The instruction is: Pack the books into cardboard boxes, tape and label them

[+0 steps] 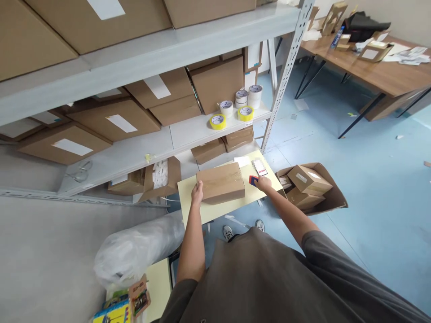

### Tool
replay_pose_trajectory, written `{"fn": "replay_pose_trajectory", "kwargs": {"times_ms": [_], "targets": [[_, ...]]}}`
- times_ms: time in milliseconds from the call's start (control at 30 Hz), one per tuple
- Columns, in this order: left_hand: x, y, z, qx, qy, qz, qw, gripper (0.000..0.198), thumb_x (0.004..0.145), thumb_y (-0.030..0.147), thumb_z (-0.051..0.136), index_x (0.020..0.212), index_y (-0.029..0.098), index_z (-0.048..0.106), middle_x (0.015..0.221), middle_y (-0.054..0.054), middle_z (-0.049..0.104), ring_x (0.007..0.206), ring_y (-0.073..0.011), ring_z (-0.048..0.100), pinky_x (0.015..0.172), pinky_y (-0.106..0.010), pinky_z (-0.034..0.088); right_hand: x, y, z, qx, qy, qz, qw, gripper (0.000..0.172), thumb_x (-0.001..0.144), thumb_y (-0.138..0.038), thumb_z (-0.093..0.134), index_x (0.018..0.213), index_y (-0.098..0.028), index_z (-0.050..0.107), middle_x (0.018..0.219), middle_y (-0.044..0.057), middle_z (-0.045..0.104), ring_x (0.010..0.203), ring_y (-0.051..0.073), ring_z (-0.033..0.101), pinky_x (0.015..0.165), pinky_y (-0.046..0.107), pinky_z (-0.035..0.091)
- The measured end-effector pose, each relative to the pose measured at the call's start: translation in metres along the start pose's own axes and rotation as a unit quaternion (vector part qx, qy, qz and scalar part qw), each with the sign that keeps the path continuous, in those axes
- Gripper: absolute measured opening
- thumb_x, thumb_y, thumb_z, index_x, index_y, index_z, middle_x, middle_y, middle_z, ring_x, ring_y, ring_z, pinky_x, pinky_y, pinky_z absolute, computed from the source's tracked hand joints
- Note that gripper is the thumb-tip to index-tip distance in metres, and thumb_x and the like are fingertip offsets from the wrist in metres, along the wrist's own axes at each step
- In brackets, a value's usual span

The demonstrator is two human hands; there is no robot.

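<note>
A closed cardboard box with clear tape along its top lies on a small pale-yellow table. My left hand grips the box's left end, thumb on the top edge. To the right of the box, my right hand is closed around a small orange and dark blue object, whose exact kind I cannot make out. This hand is low over the table's right part, apart from the box. Just beyond it lies a phone with a lit screen. A white paper is behind the box.
A metal shelf ahead carries cartons and several tape rolls. An open carton of boxes stands on the floor at right. A plastic-wrapped roll lies at left. A brown desk stands at the back right.
</note>
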State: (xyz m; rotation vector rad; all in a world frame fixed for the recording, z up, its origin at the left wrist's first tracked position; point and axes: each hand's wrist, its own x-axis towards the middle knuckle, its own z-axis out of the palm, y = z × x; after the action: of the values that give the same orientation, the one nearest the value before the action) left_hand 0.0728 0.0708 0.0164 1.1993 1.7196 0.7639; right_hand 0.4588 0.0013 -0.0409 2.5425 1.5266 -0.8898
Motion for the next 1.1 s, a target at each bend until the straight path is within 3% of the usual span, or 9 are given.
{"fn": "replay_pose_trajectory", "kwargs": {"times_ms": [133,267,367,433,500,567,733,933,1100], "targets": [[0.000,-0.001,0.000,0.004,-0.002,-0.009,1.000,0.061,0.105,0.063,0.053,0.135,0.015,0.074,0.145,-0.017,0.069,0.146,-0.0326,0.057,0.123,-0.041,0.042,-0.005,0.015,0.041,0.064,-0.047,0.001,0.997,0.036,0.105,-0.032,0.054,0.129,-0.009,0.068,0.126,0.025,0.073,0.123,0.032,0.069,0.104,0.039,0.048],[0.000,-0.001,0.000,0.001,-0.007,-0.008,1.000,0.063,0.105,0.064,0.051,0.139,0.016,0.072,0.149,-0.016,0.067,0.146,-0.0315,0.057,0.122,-0.039,0.044,-0.010,0.021,0.055,0.099,-0.053,0.000,0.994,0.038,0.103,-0.036,0.055,0.126,-0.012,0.072,0.126,0.023,0.074,0.122,0.032,0.070,0.104,0.039,0.050],[0.001,-0.002,-0.001,0.012,-0.010,-0.012,1.000,0.066,0.104,0.068,0.050,0.141,0.017,0.070,0.151,-0.016,0.065,0.147,-0.0315,0.056,0.121,-0.039,0.044,-0.011,0.011,0.040,0.133,-0.027,-0.018,0.991,0.048,0.108,-0.043,0.042,0.136,-0.016,0.071,0.138,0.018,0.072,0.133,0.030,0.066,0.111,0.036,0.048],[0.004,-0.004,0.000,0.014,-0.010,-0.012,1.000,0.066,0.104,0.068,0.051,0.140,0.017,0.071,0.151,-0.016,0.065,0.147,-0.0318,0.056,0.122,-0.039,0.043,-0.015,-0.005,0.024,0.224,0.009,-0.070,0.972,0.057,0.110,-0.052,0.036,0.144,-0.020,0.067,0.149,0.012,0.068,0.142,0.026,0.060,0.118,0.035,0.044],[0.006,-0.007,0.001,0.008,-0.013,-0.008,1.000,0.065,0.104,0.067,0.051,0.139,0.017,0.071,0.150,-0.016,0.066,0.146,-0.0317,0.056,0.123,-0.040,0.042,-0.025,-0.027,0.007,0.380,0.039,-0.151,0.912,0.067,0.106,-0.067,0.038,0.149,-0.024,0.065,0.158,0.008,0.061,0.149,0.027,0.054,0.125,0.039,0.040],[0.008,-0.009,0.003,-0.001,-0.014,-0.004,1.000,0.064,0.103,0.067,0.052,0.139,0.017,0.071,0.149,-0.016,0.067,0.146,-0.0307,0.056,0.123,-0.039,0.042,-0.042,-0.052,-0.006,0.471,0.014,-0.209,0.857,0.073,0.100,-0.076,0.045,0.153,-0.029,0.062,0.160,0.005,0.059,0.153,0.028,0.049,0.129,0.044,0.035],[0.008,-0.011,-0.002,-0.037,-0.012,-0.016,0.999,0.062,0.104,0.064,0.054,0.138,0.015,0.071,0.148,-0.017,0.067,0.144,-0.0307,0.059,0.119,-0.040,0.047,-0.085,-0.097,-0.022,0.485,-0.005,-0.183,0.855,0.084,0.092,-0.072,0.066,0.162,-0.029,0.049,0.169,0.004,0.047,0.162,0.030,0.033,0.133,0.048,0.029],[0.000,-0.010,-0.041,-0.153,-0.008,0.046,0.987,0.062,0.104,0.061,0.056,0.147,0.017,0.065,0.141,-0.015,0.072,0.139,-0.0293,0.064,0.118,-0.042,0.050,-0.087,-0.128,-0.039,0.537,0.014,-0.234,0.810,0.060,0.094,-0.062,0.063,0.143,-0.027,0.063,0.150,0.007,0.066,0.142,0.030,0.058,0.121,0.045,0.046],[-0.004,-0.020,-0.061,-0.201,-0.041,0.125,0.971,0.075,0.101,0.051,0.063,0.167,0.025,0.039,0.168,-0.011,0.049,0.154,-0.0235,0.048,0.124,-0.036,0.041,-0.071,-0.143,-0.023,0.539,0.059,-0.195,0.817,0.069,0.094,-0.059,0.060,0.153,-0.024,0.053,0.138,0.010,0.070,0.128,0.027,0.066,0.110,0.041,0.053]]}}
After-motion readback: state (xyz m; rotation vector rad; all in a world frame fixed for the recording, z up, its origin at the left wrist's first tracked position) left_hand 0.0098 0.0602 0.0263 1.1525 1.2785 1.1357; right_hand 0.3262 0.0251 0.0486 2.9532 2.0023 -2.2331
